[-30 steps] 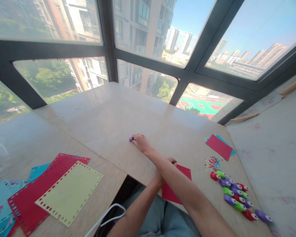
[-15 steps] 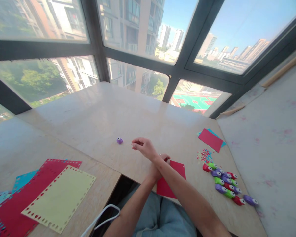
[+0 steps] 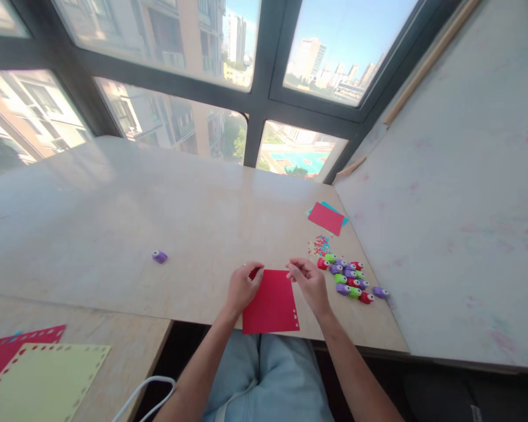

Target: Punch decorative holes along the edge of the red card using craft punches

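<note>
The left hand (image 3: 244, 287) pinches the red sheet (image 3: 270, 305); apart from it, the right hand (image 3: 308, 282) half-curls near a corner, grip unclear. The yellow sheet (image 3: 48, 378) is cut off.

The left hand (image 3: 245, 287) hides the upper left corner of the red sheet (image 3: 270, 305). Anything pinched by the right hand (image 3: 308, 282) is too small to tell. The view's edges crop the yellow sheet (image 3: 48, 375).

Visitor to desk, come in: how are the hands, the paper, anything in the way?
Left hand at red sheet's upper-left corner; right hand near upper-right. Sheet flat, holes along lower right edge. Purple punch off left, apart.
</note>
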Demonstrator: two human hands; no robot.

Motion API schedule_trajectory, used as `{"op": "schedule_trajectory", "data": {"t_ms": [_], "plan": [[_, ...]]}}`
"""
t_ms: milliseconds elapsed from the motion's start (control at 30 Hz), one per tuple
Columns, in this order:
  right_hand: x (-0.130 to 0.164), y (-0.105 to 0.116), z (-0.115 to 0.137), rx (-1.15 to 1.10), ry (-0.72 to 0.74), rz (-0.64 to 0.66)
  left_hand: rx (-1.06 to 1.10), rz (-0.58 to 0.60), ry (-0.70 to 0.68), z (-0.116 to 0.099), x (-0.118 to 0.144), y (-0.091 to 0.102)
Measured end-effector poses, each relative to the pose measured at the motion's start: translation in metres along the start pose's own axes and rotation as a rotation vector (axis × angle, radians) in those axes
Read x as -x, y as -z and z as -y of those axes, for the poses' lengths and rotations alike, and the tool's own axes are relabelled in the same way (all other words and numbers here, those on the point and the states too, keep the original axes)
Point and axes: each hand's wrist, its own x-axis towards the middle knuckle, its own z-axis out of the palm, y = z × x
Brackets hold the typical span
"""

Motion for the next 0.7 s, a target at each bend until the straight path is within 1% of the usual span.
{"op": "schedule_trajectory", "data": {"t_ms": [67, 133, 200, 267, 333, 400, 567, 700], "plan": [[0.003, 0.026, -0.011, 0.111, 0.000, -0.114, -0.012, 0.005, 0.004, 0.001, 0.000, 0.000], [0.004, 0.048, -0.018, 0.255, -0.015, -0.177, -0.020, 0.007, 0.002, 0.002, 0.000, -0.001], [0.002, 0.063, -0.022, 0.435, -0.062, -0.186, -0.030, 0.004, 0.001, 0.003, -0.001, 0.000], [-0.001, 0.072, -0.024, 0.601, -0.123, -0.149, -0.042, 0.004, 0.003, 0.003, -0.001, 0.000], [-0.005, 0.075, -0.025, 0.717, -0.168, -0.113, -0.054, 0.007, 0.003, 0.002, -0.002, 0.001], [-0.008, 0.075, -0.027, 0.783, -0.187, -0.117, -0.059, 0.006, 0.002, 0.001, -0.002, 0.001], [-0.013, 0.072, -0.029, 0.799, -0.211, -0.192, -0.069, 0.002, 0.011, -0.002, -0.003, 0.001], [-0.015, 0.072, -0.032, 0.828, -0.174, -0.236, -0.076, -0.004, 0.023, -0.001, -0.002, 0.001]]}}
